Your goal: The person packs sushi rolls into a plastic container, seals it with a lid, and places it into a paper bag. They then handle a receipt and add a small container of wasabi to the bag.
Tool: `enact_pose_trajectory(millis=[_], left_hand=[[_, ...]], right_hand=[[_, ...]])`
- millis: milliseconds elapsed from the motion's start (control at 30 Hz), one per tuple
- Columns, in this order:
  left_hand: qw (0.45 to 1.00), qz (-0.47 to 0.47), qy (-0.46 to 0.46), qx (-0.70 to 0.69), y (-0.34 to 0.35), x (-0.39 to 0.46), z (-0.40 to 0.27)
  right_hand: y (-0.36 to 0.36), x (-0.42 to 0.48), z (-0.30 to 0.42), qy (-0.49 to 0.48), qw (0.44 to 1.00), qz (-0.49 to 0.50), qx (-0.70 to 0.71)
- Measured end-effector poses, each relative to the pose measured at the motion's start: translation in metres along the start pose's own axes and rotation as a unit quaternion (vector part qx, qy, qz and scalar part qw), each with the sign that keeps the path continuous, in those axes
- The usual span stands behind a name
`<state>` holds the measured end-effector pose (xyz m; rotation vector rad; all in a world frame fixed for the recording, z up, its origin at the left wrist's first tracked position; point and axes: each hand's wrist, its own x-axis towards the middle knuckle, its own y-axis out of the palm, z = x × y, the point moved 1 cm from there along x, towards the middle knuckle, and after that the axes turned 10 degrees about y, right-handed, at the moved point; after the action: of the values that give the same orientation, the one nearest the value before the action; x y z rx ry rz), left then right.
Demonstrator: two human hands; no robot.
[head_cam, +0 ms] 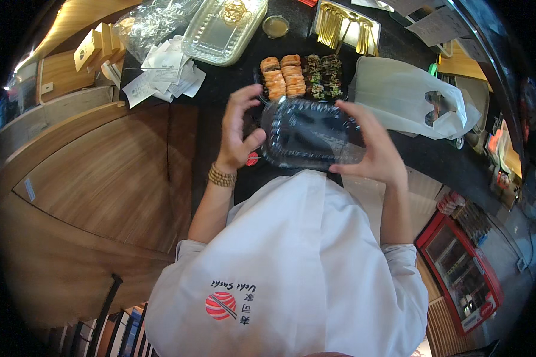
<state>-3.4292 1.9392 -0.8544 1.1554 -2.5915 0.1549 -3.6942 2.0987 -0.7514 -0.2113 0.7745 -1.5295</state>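
Observation:
A clear plastic container lid (310, 134) is held in front of my white shirt, just on the near side of a black sushi tray (257, 80). My right hand (377, 149) grips its right end, with thumb and fingers spread across the two corners. Beside the lid's left end is my left hand (241, 129), wearing a beaded bracelet; its fingers are apart and its thumb is at the lid's edge. Orange-topped sushi rolls (283, 78) fill the tray's left half. Dark rolls with green topping (324, 76) fill the right half.
Paper slips (169, 71), a clear plastic tray (219, 35) holding rubber bands and a small sauce cup (276, 26) lie at the back. Gold cutlery (344, 26) sits in a holder. A white plastic bag (397, 93) rests at right on the black counter (451, 165).

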Motion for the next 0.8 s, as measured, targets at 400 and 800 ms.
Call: enact_pose_trajectory(millis=[400,800], left_hand=[[0.947,0.121,0.025,0.297,-0.015,0.028,0.086],[0.93,0.194,0.046,0.308,-0.026,0.047,0.087]], right_hand=[[-0.024,0.068,-0.009,-0.04,0.969,-0.101,-0.221],[-0.013,0.093,-0.04,-0.026,0.97,-0.07,-0.233]])
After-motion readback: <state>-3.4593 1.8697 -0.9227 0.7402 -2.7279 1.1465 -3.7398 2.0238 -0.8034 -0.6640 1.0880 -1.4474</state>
